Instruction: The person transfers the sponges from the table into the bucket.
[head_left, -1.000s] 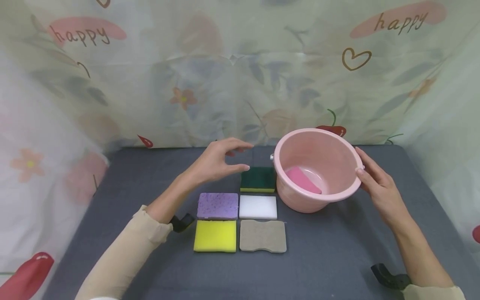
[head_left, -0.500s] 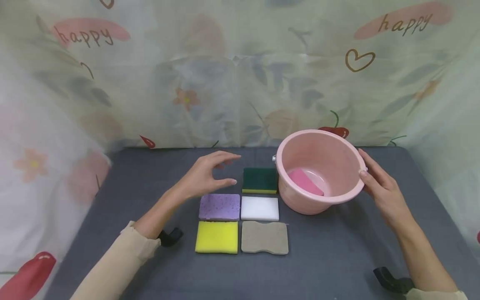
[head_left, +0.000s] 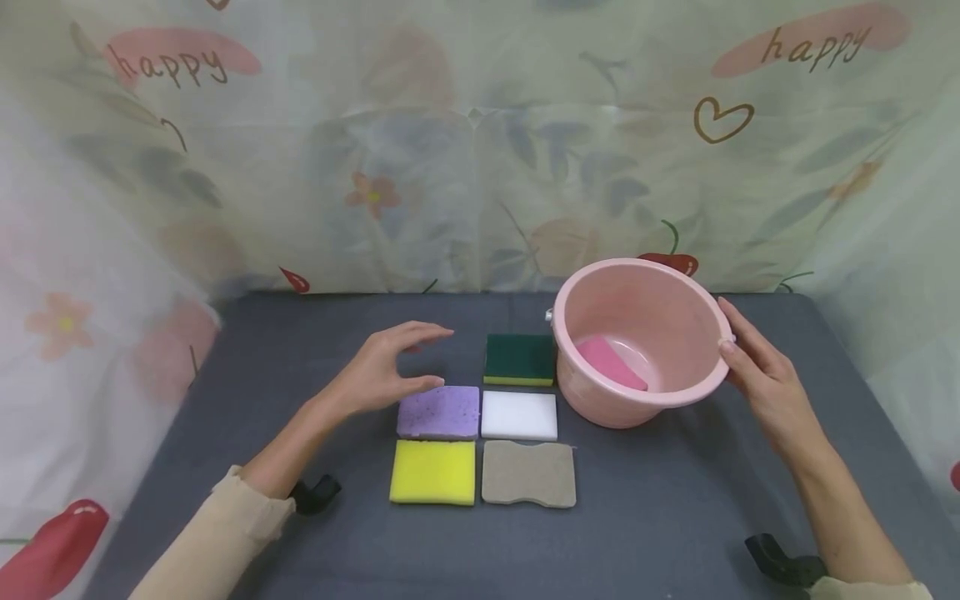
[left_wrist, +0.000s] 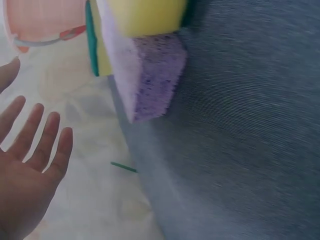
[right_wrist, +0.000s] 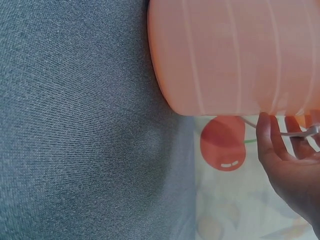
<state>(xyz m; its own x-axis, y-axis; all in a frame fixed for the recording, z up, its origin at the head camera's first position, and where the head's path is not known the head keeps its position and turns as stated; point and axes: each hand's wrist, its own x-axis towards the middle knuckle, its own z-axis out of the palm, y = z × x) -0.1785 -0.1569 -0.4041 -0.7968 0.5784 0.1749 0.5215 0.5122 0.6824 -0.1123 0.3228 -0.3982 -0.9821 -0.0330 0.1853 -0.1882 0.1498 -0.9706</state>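
Observation:
My left hand [head_left: 375, 372] is open with nothing in it, thumb apart from the fingers, over the back left corner of the purple sponge [head_left: 438, 414]. The left wrist view shows its palm and spread fingers [left_wrist: 47, 140]. My right hand [head_left: 768, 383] holds the pink bucket [head_left: 592, 404] by its right side, thumb at the rim and the other fingers farther back. A pink sponge [head_left: 611, 363] lies inside on the bottom. Left of the bucket lie a green-topped scouring sponge [head_left: 519, 357], a white sponge [head_left: 519, 416], a yellow sponge [head_left: 432, 472] and a grey sponge [head_left: 528, 475].
A dark grey cloth [head_left: 637, 533] covers the table. Patterned curtains [head_left: 465, 183] hang behind it and at both sides. A black strap mount [head_left: 317, 495] sits at the left wrist, and another black mount [head_left: 783, 562] at the right wrist.
My left hand has drawn back to the left and nearer, from beside the green-topped sponge to over the purple one. My right hand stays on the bucket.

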